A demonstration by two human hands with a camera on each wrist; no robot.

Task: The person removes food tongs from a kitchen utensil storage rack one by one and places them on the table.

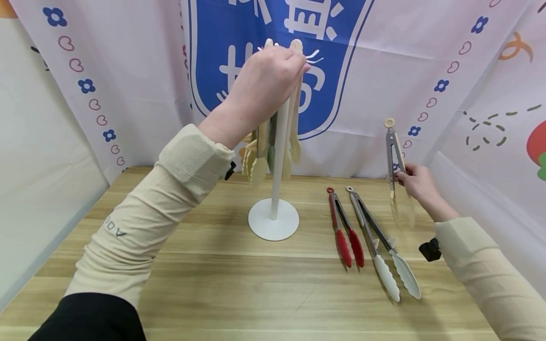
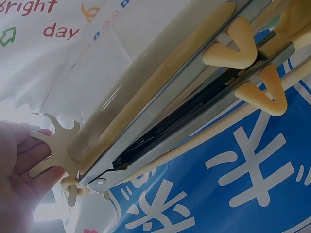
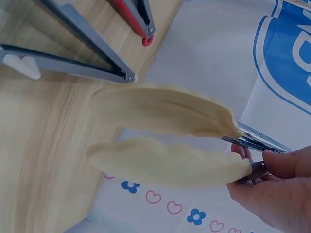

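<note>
My left hand (image 1: 273, 71) grips the hooked top of a white utensil stand (image 1: 274, 232). In the left wrist view, fingers and thumb pinch the cream hook crown (image 2: 60, 150). Below the crown hang several utensils, among them cream-tipped metal tongs (image 2: 146, 128) beside the pole; my hand and forearm partly cover them in the head view. To the right, my right hand (image 1: 420, 187) holds cream tongs (image 1: 389, 147) by one arm, ring end up and tips down. In the right wrist view, the two cream scalloped heads (image 3: 160, 114) stand spread apart.
Red tongs (image 1: 345, 232) and larger white-tipped tongs (image 1: 384, 270) lie side by side on the wooden table (image 1: 213, 293), right of the stand. Behind the table hangs a printed cloth (image 1: 354, 142) with a blue emblem. Side cloths rise at both table edges.
</note>
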